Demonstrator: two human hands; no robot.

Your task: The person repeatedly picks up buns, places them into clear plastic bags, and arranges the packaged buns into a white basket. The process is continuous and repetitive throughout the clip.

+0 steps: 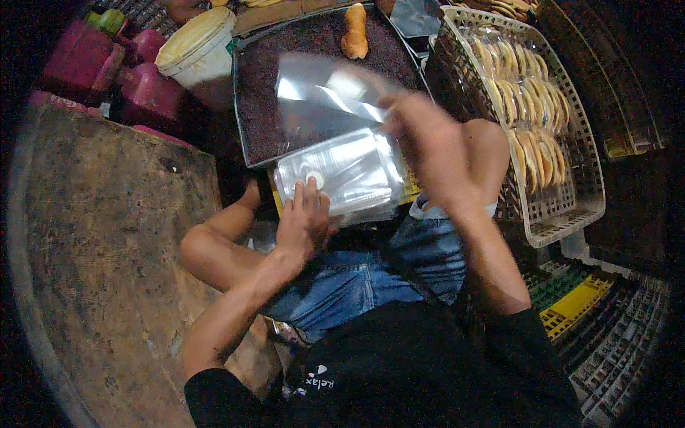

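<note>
A stack of clear plastic bags lies in front of me on something yellow, mostly covered. My left hand rests on the stack's left part, its fingertips at a small white disc. Motion blurs my right hand, which grips one clear plastic bag by its right side. That bag is raised over the near part of a dark tray. One browned bread roll lies at the tray's far end.
Right stands a plastic crate with rows of packed flat breads. Left is a worn wooden surface. A white bucket and dark pink containers stand beyond. Yellow crate parts lie lower right.
</note>
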